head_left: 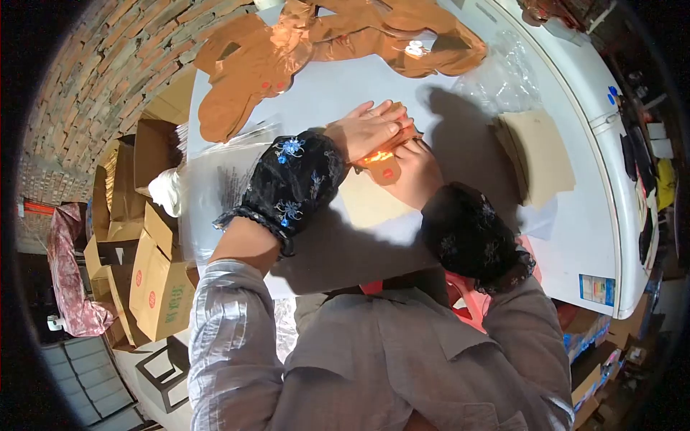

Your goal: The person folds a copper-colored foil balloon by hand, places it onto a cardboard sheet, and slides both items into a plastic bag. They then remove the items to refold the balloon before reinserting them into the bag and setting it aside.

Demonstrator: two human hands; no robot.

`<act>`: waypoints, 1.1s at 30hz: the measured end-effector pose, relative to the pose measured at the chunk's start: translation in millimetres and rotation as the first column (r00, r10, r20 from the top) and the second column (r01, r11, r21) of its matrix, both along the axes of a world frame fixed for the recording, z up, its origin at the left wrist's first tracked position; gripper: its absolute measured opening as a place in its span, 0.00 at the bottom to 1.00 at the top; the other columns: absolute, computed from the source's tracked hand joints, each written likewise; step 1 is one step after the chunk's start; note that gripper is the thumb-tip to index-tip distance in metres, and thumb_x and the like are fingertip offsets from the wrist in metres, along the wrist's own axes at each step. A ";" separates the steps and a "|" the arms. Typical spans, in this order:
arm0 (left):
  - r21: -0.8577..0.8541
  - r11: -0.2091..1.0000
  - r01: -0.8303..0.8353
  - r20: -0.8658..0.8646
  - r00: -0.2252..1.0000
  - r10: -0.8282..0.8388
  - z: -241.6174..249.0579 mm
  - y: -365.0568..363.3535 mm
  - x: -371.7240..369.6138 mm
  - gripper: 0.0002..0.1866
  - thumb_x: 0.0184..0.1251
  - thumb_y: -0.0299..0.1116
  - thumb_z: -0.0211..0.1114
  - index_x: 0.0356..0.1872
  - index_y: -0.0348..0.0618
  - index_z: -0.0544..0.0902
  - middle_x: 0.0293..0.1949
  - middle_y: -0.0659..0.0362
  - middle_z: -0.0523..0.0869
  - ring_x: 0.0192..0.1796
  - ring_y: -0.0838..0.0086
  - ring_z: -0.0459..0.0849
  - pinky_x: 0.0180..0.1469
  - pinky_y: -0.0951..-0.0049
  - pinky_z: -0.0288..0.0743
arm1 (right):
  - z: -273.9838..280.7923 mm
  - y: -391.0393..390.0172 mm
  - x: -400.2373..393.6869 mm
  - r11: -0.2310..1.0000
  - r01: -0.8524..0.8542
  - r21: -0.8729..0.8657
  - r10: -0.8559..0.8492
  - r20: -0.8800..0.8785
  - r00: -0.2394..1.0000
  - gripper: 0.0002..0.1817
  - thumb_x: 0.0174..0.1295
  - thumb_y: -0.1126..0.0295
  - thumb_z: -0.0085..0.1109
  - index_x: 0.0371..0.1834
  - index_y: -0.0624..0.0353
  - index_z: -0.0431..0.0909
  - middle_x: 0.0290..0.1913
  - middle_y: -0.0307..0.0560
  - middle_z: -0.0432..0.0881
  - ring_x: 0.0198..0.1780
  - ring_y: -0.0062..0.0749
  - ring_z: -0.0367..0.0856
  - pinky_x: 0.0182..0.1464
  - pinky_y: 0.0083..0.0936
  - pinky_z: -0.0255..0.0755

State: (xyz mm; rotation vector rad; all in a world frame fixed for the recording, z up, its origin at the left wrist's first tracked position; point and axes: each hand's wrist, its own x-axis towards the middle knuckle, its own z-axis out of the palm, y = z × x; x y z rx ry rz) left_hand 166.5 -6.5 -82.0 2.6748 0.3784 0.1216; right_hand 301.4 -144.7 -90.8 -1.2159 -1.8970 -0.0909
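Note:
In the head view, a shiny copper-brown foil piece (382, 167) with a red round mark lies between my hands. My left hand (368, 132) rests flat across its upper part, fingers stretched out and close together. Along the piece's right side, my right hand (417, 174) grips it with bent fingers; the thumb is hidden. Cream sheets (368, 203) lie on the white table under and in front of the piece. The hands cover much of the foil piece, so its full outline cannot be seen.
More copper-brown foil pieces (241, 100) are heaped along the table's far side. Clear plastic sleeves (233, 169) lie at left, crumpled clear plastic (507, 75) at far right. A stack of cream sheets (539, 154) sits at right. Open cardboard boxes (158, 276) stand left of the white table (323, 262).

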 end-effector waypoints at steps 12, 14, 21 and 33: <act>0.193 0.981 0.030 -0.081 0.997 -0.015 8.8 -12.1 -1.4 0.32 0.77 0.63 0.30 0.76 0.68 0.62 0.80 0.57 0.49 0.82 0.58 0.41 0.80 0.54 0.31 | 13.0 -35.3 -0.3 0.973 -0.094 -0.210 0.120 0.112 0.986 0.29 0.52 0.51 0.72 0.47 0.66 0.78 0.47 0.60 0.78 0.54 0.56 0.76 0.61 0.45 0.68; 0.189 0.982 0.029 -0.076 0.997 -0.015 6.9 -10.8 -0.7 0.32 0.77 0.63 0.31 0.76 0.68 0.62 0.80 0.57 0.49 0.82 0.58 0.42 0.80 0.54 0.31 | 13.5 -36.5 -1.0 0.977 -0.075 -0.202 0.100 0.116 0.988 0.29 0.53 0.51 0.72 0.48 0.65 0.78 0.48 0.60 0.78 0.55 0.55 0.75 0.62 0.44 0.67; 0.184 0.983 0.026 -0.103 0.995 -0.007 12.9 -14.9 -0.2 0.31 0.78 0.62 0.32 0.76 0.68 0.61 0.80 0.57 0.49 0.82 0.58 0.42 0.80 0.52 0.32 | 14.3 -48.8 -3.5 0.982 -0.054 -0.181 0.079 0.133 0.988 0.31 0.53 0.49 0.70 0.52 0.62 0.79 0.52 0.59 0.78 0.59 0.54 0.74 0.64 0.43 0.67; 0.401 0.916 0.007 -0.030 1.000 0.005 3.0 -22.9 -1.4 0.33 0.73 0.65 0.43 0.76 0.69 0.60 0.80 0.59 0.51 0.81 0.59 0.44 0.79 0.50 0.36 | 29.2 -168.4 -6.2 0.857 0.039 -0.514 0.150 0.320 0.935 0.42 0.54 0.48 0.65 0.68 0.62 0.65 0.72 0.60 0.62 0.74 0.58 0.58 0.75 0.51 0.53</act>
